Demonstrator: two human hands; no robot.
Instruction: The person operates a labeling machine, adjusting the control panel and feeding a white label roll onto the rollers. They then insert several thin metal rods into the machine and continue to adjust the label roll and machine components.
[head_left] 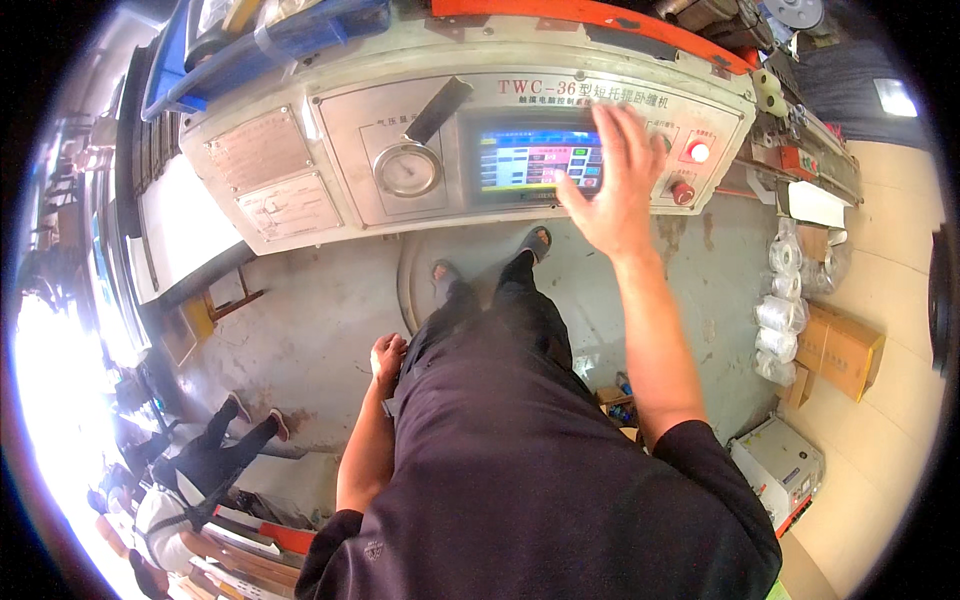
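Observation:
My right hand (622, 195) is raised over the right edge of a lit touchscreen (525, 160) on a pale machine's control panel. Its fingers are spread and it holds nothing; the thumb is at the screen's lower right, though whether it touches the glass I cannot tell. A round pressure gauge (408, 171) sits left of the screen, with a strip of black tape (440, 110) above it. Right of my hand are a glowing red lamp (699, 152) and a red knob (683, 192). My left hand (388, 357) hangs beside my thigh with fingers curled, nothing visible in them.
A blue tray (260, 55) rests on the machine at upper left. Plastic-wrapped rolls (782, 315) and a cardboard box (840, 350) stand along the right wall, near a grey cabinet (780, 470). Another person (175, 490) is at lower left.

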